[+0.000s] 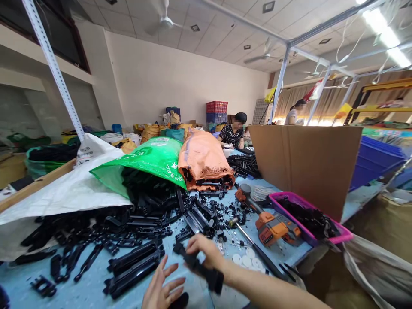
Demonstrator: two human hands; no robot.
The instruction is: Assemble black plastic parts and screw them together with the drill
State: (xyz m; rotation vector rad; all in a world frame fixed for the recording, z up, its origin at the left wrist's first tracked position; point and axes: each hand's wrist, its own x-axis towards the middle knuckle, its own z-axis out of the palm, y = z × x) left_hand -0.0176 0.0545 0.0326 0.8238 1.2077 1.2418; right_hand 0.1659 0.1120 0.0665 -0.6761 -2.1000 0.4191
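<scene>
My right hand (209, 253) is closed around a long black plastic part (201, 270), which slants down to the right above the blue table. Just left of it, my left hand (164, 285) has its fingers spread and grips nothing. A dark rounded thing (179, 301) shows by the left fingers, too cut off to name. Long black plastic pieces (135, 266) lie side by side left of my hands. Beyond the right hand are small loose black parts (222, 214) and a heap of black bars (198, 219). White discs (247, 258) sit to its right.
An orange and grey power tool (273, 227) and a metal rod with a black handle (257, 246) lie at right, near a pink basket (344, 234) of black parts. Green (154, 154), orange (206, 156) and white sacks (86, 184) spill parts. A cardboard sheet (309, 167) stands behind; two people work farther off.
</scene>
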